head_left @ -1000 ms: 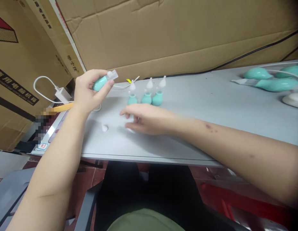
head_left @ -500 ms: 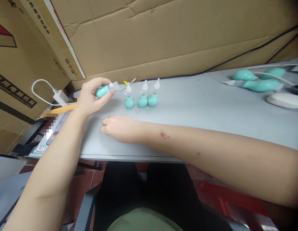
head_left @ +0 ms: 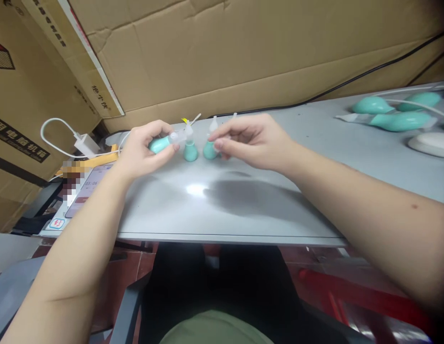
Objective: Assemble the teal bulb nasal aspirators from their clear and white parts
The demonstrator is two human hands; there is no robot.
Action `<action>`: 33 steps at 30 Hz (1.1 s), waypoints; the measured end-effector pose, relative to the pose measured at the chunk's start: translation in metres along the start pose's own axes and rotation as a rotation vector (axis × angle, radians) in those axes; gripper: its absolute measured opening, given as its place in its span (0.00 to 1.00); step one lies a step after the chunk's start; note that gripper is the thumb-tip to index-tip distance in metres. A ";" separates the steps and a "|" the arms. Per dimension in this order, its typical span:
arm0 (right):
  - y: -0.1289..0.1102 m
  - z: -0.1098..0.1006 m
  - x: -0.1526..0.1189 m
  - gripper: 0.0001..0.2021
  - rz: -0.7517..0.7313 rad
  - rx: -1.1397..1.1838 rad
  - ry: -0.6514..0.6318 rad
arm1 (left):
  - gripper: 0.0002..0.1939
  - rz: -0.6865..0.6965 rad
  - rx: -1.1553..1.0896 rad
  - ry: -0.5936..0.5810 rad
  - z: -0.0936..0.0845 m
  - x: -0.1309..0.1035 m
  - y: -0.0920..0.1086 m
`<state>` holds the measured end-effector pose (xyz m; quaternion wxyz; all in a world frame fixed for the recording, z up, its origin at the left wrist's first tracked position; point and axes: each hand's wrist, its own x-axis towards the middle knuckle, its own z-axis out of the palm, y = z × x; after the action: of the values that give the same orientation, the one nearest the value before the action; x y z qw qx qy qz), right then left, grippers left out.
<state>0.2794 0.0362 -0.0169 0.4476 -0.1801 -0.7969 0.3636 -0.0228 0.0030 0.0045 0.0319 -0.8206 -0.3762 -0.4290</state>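
In my left hand (head_left: 146,145) is a teal nasal aspirator bulb (head_left: 160,145) with a clear nozzle, lying on its side between thumb and fingers and pointing right. A second aspirator (head_left: 190,151) stands upright on the table just right of that nozzle. My right hand (head_left: 252,141) is at another upright aspirator (head_left: 209,151), its index finger and thumb slightly apart and overlapping the bulb's right side. I cannot tell whether they touch it. Behind this hand only the white tip (head_left: 235,115) of a third standing aspirator shows.
Several more teal bulbs (head_left: 399,121) lie at the far right beside a white mouse-like object (head_left: 431,143). At the left are a phone (head_left: 86,188), a white charger (head_left: 86,144) with its cable and a yellow strip. Cardboard (head_left: 207,62) walls the grey table's (head_left: 225,224) back.
My right hand has moved up and to the right, from the table front to the standing aspirators, and its fingers have uncurled. The left hand keeps its aspirator. The view has shifted slightly.
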 end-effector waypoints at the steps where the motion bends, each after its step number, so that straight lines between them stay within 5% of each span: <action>1: 0.001 0.001 0.001 0.11 0.060 0.089 0.059 | 0.16 0.002 0.006 0.003 0.000 0.000 0.000; 7: 0.002 0.014 0.004 0.23 0.221 0.396 0.213 | 0.24 0.042 -0.010 -0.003 -0.003 0.001 -0.004; 13: -0.015 0.015 0.007 0.10 0.403 0.576 0.278 | 0.24 0.069 -0.018 -0.013 -0.005 0.001 -0.006; 17: -0.020 0.013 0.007 0.12 0.526 0.506 0.216 | 0.22 0.074 -0.031 -0.025 -0.004 0.000 -0.007; 27: -0.021 0.019 0.002 0.20 0.484 0.550 0.101 | 0.17 0.159 -0.151 -0.184 0.013 -0.001 0.006; 33: -0.020 0.020 -0.002 0.18 0.305 0.317 0.063 | 0.16 0.153 -0.163 -0.213 0.015 -0.001 0.010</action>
<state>0.2647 0.0134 -0.0101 0.4349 -0.2369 -0.6789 0.5421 -0.0069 0.0006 -0.0028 -0.0424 -0.8875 -0.2779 -0.3650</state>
